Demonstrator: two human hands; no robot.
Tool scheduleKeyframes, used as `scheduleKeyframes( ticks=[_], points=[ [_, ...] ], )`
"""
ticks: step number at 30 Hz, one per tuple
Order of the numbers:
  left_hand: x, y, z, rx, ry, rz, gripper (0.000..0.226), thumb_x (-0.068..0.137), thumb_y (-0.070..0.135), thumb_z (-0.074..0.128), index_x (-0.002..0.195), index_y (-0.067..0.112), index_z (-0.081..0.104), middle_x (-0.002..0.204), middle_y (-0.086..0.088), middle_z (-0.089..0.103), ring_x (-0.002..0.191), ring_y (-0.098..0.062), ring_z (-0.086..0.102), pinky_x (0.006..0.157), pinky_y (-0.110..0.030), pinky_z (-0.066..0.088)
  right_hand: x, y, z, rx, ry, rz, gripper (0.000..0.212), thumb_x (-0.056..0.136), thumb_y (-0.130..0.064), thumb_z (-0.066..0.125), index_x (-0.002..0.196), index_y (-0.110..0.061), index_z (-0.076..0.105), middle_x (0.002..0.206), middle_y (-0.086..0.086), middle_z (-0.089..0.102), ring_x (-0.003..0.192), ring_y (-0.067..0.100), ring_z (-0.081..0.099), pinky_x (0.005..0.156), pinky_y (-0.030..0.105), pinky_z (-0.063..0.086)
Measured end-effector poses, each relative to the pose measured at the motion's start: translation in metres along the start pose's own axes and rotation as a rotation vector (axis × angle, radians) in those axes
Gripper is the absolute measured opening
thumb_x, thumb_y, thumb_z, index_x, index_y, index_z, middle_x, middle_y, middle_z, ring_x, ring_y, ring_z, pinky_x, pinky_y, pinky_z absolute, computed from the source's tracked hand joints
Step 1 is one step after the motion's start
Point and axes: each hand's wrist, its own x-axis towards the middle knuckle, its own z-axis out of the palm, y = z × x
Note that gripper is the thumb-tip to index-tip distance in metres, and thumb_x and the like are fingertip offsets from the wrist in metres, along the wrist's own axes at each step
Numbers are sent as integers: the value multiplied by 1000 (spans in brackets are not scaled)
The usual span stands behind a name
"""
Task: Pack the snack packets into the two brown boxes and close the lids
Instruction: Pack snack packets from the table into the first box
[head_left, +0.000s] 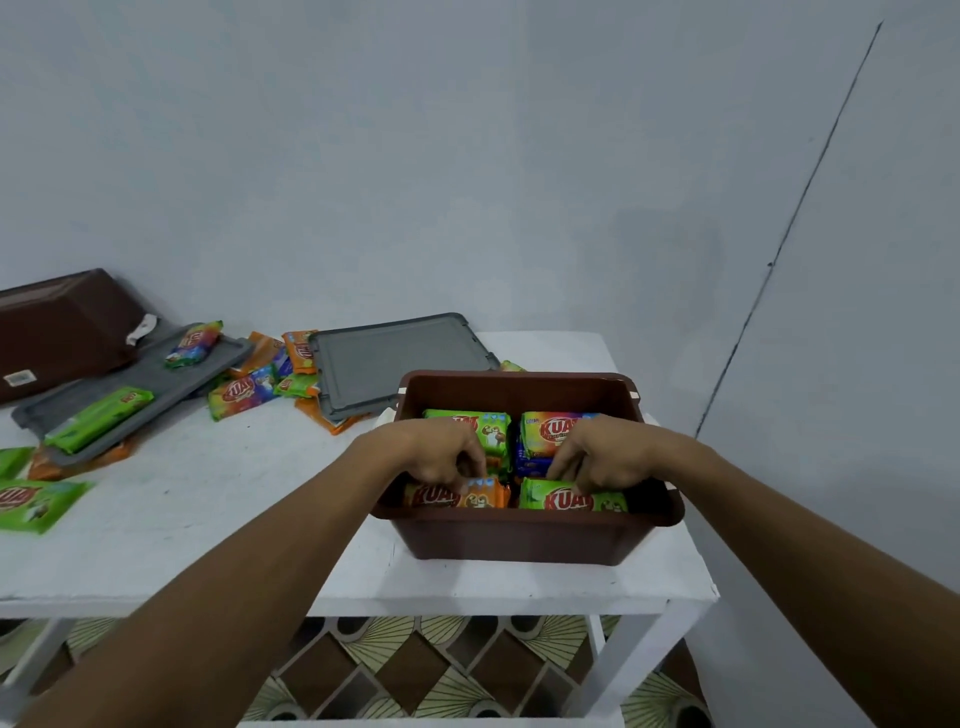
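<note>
Two bare arms reach out to the open brown box (524, 535), which sits near the front right corner of the white table (208, 519). Inside the box, the left hand (441, 452) has its fingers pinched on an orange packet (457, 496) at the near wall. The right hand (605, 454) has its fingers pinched on a green packet (571, 499) beside it. I think both hands are tucking these in so they sit in neat rows. More packets fill the far side of the box. Just behind the box lies a grey lid (395, 358), resting partly on loose packets. Left of the box, more loose packets (244, 389) are scattered, and some lie on a second grey lid (130, 395). Those must come off before it can close anything. Far left of the box, the other brown box (62, 332) lies tipped over.
</note>
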Motion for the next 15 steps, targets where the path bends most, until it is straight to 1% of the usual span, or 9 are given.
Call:
scheduleKeyframes(
  ticks=[2,3,5,7,9,11,15],
  points=[
    [-1,-2,0,3,1,17,34,88,16,68,122,20,66,120,1,66,100,-12,57,83,-24,42,3,2,2,21,31,-3,36,88,-11,68,121,-22,69,118,-5,69,106,11,62,86,18,46],
    [-1,-2,0,5,4,23,35,88,16,68,122,21,66,120,1,66,101,-12,57,85,-25,44,4,2,4,27,50,-7,33,88,-12,69,119,-21,71,116,-5,70,103,10,63,85,18,47],
    [-2,-4,-1,-12,33,35,37,87,13,68,122,21,66,117,2,67,102,-14,60,89,-29,50,6,2,4,26,150,-25,24,88,-15,68,111,-21,74,110,-5,72,96,8,65,86,21,52],
    [-3,-7,-1,-46,135,56,37,86,10,68,122,18,65,109,2,68,95,-13,64,86,-31,53,7,2,4,12,298,-22,20,91,-15,64,107,-21,75,109,-3,72,95,10,66,87,26,54],
    [-3,-10,-2,-34,279,66,35,87,9,67,121,16,64,108,1,66,92,-12,63,83,-30,54,10,4,4,-22,377,-5,25,92,-15,61,112,-23,73,117,-3,68,103,14,63,90,30,54],
    [-2,-13,-2,14,352,41,33,89,9,63,122,15,64,112,0,64,95,-13,61,83,-29,53,13,6,6,-47,374,-4,27,93,-15,60,116,-24,70,122,-2,65,108,16,61,93,33,53],
    [-5,-16,-5,34,388,26,27,92,14,59,118,17,65,113,-1,68,98,-15,63,87,-34,54,18,6,6,3,373,-4,31,94,-11,57,119,-25,68,123,-3,66,109,14,62,94,36,54]
  ],
)
